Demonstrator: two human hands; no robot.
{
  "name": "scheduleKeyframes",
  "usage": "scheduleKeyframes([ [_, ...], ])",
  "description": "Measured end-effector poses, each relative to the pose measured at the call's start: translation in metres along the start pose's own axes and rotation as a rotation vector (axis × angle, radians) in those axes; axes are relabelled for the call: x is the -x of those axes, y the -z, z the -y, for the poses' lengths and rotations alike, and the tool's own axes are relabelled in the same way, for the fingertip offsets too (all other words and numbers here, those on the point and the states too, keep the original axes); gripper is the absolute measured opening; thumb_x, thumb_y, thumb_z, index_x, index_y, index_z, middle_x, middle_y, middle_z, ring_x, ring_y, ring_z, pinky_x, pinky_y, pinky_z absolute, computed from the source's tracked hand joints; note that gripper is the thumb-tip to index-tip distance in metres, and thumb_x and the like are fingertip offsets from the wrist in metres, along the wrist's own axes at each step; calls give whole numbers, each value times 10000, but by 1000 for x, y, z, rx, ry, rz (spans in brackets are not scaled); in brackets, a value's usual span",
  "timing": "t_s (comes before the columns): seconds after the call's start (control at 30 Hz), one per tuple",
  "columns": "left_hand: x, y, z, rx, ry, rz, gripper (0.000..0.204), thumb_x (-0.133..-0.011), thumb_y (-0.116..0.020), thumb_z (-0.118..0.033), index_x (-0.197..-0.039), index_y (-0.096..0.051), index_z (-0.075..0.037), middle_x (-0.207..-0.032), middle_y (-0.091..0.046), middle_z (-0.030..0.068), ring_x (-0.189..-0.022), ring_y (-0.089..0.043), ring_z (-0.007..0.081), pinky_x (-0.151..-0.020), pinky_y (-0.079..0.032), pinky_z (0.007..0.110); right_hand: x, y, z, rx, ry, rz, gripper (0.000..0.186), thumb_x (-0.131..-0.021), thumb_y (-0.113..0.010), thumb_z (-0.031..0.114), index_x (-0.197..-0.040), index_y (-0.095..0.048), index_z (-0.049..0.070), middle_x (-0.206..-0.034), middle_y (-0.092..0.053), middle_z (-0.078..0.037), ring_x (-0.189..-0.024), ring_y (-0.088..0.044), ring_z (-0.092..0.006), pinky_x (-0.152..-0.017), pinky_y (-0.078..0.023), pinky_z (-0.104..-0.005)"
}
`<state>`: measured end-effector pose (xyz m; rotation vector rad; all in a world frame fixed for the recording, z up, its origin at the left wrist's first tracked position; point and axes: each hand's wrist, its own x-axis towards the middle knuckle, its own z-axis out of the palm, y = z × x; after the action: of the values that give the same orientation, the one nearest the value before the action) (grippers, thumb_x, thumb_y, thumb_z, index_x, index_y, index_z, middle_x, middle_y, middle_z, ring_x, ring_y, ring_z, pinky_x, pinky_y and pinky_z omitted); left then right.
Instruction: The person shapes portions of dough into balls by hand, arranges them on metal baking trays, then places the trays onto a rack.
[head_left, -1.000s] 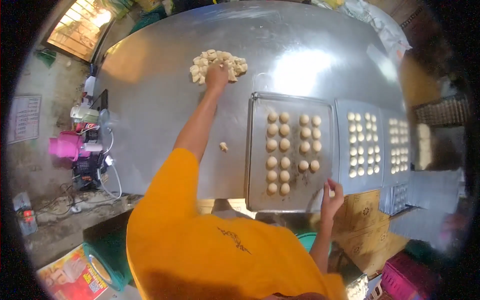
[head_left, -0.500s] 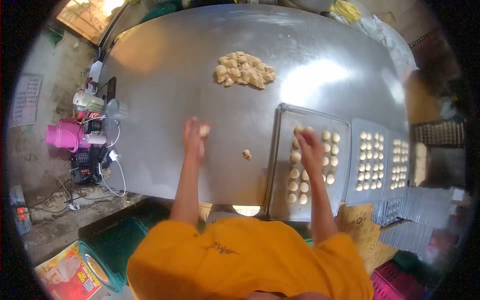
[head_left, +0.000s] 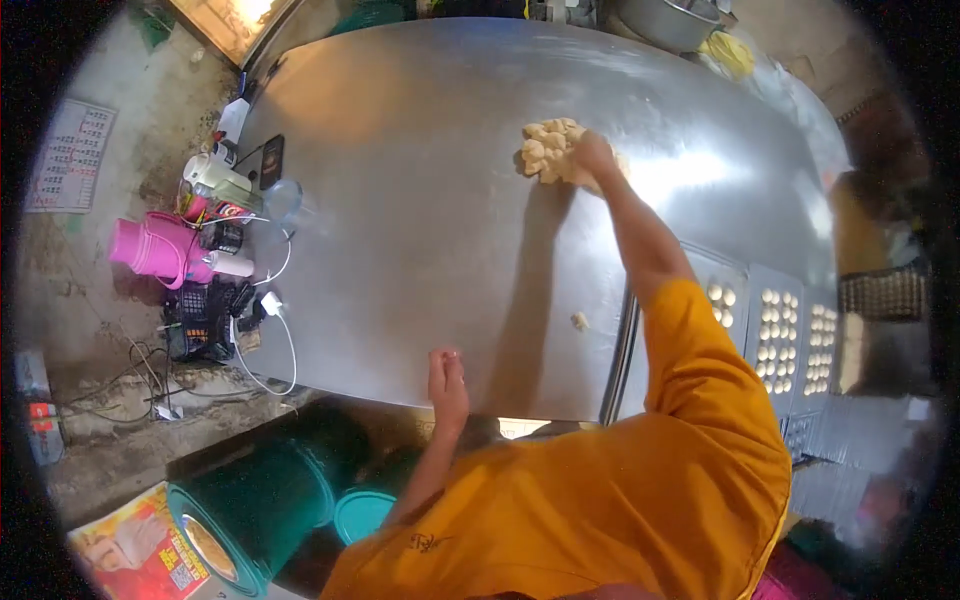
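A pile of pale dough pieces lies toward the far side of the steel table. My right hand reaches over the pile's right part and touches it; its fingers are hidden, down among the pieces. Close to the table's near edge is my left hand, its fingers curled in; what they hold, if anything, does not show. One small dough scrap sits alone on the table, left of a metal tray. My right arm and sleeve cover most of that tray, but a few round dough balls show past the sleeve.
Two more trays with rows of dough balls stand at the right. Along the left edge are a phone, a clear cup, a pink flask, black baskets and white cables. A green bin stands below the near edge.
My right hand has gone from the tray to the far dough pile. My left hand has drawn back to the near edge. My body has leaned forward, and the view has shifted.
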<state>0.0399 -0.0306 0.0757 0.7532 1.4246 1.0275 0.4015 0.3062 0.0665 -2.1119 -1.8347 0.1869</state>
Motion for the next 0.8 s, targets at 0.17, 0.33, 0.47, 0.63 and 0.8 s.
scheduleKeyframes([
  [0.17,-68,42,-27,-495,-442,-248,316,-971,-410,-277,-1112,-495,-7,-983,-550,162,-896,-545,283,-793,-422,397,134,71,42,-432,-181,-151,197,-856,-597,179,-891,-602,-14,-773,-646,-186,-722,-630,-332,-628,-484,-381],
  [0.33,-103,87,27,-1043,-431,-215,312,-926,-439,-216,-1105,-531,22,-1055,-568,223,-963,-534,390,-878,-386,477,401,-79,67,94,-28,-29,280,-846,-550,261,-981,-581,17,-974,-549,-217,-932,-506,-368,-772,-390,-471],
  [0.47,-173,29,-7,-1574,-882,-146,236,-917,-474,-231,-1053,-560,-59,-974,-600,164,-943,-539,358,-819,-402,466,335,-75,103,-34,127,7,185,-827,-546,231,-875,-562,52,-903,-511,-162,-880,-473,-330,-759,-381,-434],
  [0.63,-162,91,49,-1081,-635,-219,252,-923,-468,-236,-1053,-554,-39,-941,-597,191,-879,-569,333,-766,-439,444,377,-37,81,-61,1,112,179,-816,-551,210,-887,-546,46,-888,-512,-153,-849,-477,-330,-760,-386,-430],
  [0.8,-69,48,56,-1254,-675,10,256,-891,-472,-217,-1070,-555,-54,-1001,-591,196,-952,-549,336,-805,-435,456,405,-63,123,-90,87,203,243,-831,-482,172,-1020,-532,27,-997,-527,-199,-985,-476,-356,-889,-371,-447],
])
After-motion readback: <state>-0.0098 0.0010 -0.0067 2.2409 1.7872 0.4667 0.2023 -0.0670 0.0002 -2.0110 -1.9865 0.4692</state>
